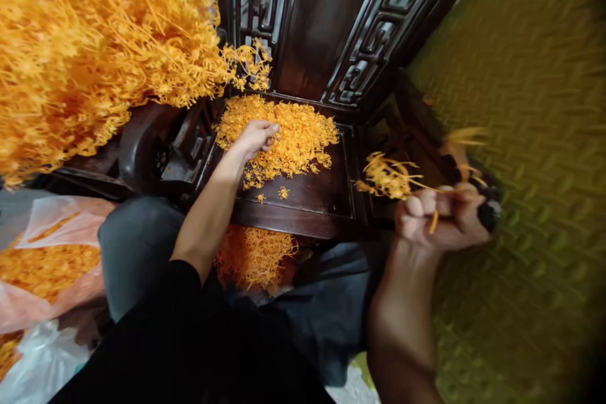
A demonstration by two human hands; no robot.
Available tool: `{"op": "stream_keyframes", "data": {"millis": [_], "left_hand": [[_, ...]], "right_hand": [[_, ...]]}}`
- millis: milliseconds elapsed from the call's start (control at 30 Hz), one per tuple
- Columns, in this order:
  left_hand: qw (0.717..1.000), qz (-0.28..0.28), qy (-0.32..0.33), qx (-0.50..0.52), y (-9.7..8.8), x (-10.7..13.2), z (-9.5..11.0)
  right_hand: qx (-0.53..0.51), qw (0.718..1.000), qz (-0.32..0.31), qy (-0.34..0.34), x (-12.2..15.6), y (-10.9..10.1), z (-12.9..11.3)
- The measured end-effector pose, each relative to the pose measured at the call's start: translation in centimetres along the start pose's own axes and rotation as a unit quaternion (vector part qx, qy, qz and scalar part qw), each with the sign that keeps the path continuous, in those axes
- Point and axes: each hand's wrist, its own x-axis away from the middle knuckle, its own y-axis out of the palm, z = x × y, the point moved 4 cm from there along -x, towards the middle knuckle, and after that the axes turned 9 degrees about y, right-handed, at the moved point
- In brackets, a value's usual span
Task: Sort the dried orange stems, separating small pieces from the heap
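Note:
A heap of small orange plastic flower pieces (284, 132) lies on the seat of a dark carved wooden chair (312, 202). My left hand (255, 137) rests on the near left side of that heap, fingers curled into the pieces. My right hand (442, 218) is to the right of the chair, blurred by motion, closed around a bunch of orange sprigs (388, 177) and a dark tool (487, 211) whose kind I cannot make out.
A big mass of orange artificial sprigs (85, 44) fills the upper left. A pink plastic bag (47, 265) holds more orange pieces at the left. Another orange pile (253, 255) lies under the chair's front edge. Green woven matting (530, 107) covers the right.

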Motion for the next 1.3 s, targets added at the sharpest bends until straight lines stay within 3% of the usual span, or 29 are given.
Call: {"op": "stream_keyframes", "data": {"millis": [67,167,300,500,700,833,900,967,1067,1100,1200,1300], "left_hand": [[0.996,-0.068,-0.012,0.054,1.8,0.4,0.2],[0.991,-0.123,0.006,0.062,3.7,1.2,1.5],[0.986,-0.161,0.047,0.016,4.8,1.9,2.7],[0.993,-0.099,0.045,-0.044,4.8,0.9,0.8],[0.983,-0.079,0.078,-0.143,3.9,-0.4,-1.0],[0.936,-0.028,0.168,-0.308,2.8,0.5,0.3],[0.906,-0.016,0.198,-0.375,3.3,1.7,1.5],[0.897,-0.08,0.218,-0.375,5.2,3.4,2.8],[0.883,-0.284,0.249,-0.278,9.8,6.8,3.8],[0.871,-0.325,0.267,-0.252,11.1,7.9,4.0],[0.851,-0.346,0.32,-0.233,13.8,9.8,3.5],[0.853,-0.343,0.335,-0.204,14.9,10.0,2.6]], "right_hand": [[0.0,0.999,-0.021,0.027,-0.4,0.4,1.7],[-0.002,0.997,-0.034,0.07,-0.8,1.1,3.6],[0.005,0.995,-0.017,0.099,-0.9,0.6,4.1],[-0.004,0.994,-0.005,0.105,-1.5,-0.4,4.2],[-0.023,0.994,0.017,0.107,-2.1,-0.4,5.0],[-0.068,0.991,0.013,0.114,-2.3,0.2,5.6],[-0.079,0.99,0.014,0.113,-2.4,0.3,5.9],[-0.087,0.99,0.017,0.112,-2.5,0.2,6.1],[-0.097,0.989,0.019,0.11,-2.7,0.0,6.3],[-0.106,0.988,0.015,0.112,-2.7,-0.1,6.3],[-0.136,0.984,-0.009,0.115,-2.7,-0.1,6.4],[-0.143,0.983,-0.028,0.115,-2.6,0.2,6.4]]}}
